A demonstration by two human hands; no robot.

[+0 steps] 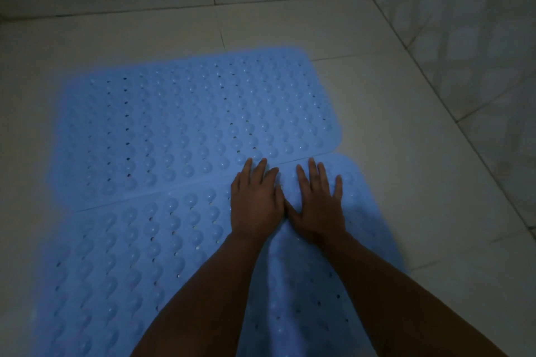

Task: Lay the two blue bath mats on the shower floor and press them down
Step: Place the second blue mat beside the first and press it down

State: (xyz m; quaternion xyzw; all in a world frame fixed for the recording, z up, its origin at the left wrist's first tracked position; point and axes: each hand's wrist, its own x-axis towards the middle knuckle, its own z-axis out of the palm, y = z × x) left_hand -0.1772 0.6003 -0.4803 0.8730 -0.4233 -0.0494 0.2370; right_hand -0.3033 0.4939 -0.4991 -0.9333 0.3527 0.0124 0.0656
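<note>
The left hand (256, 206) lies flat, fingers straight and spread, palm down on the near blue rubber bath mat (139, 264), fingertips reaching the seam with the far blue rubber bath mat (185, 122). The right hand (319, 206) lies flat beside it, fingers splayed wide on the near mat; the thumbs touch. Both mats are rectangular with rounded corners, covered in domed bumps and small drain holes, edges abutting, flat on the pale tiled shower floor (391, 113).
</note>
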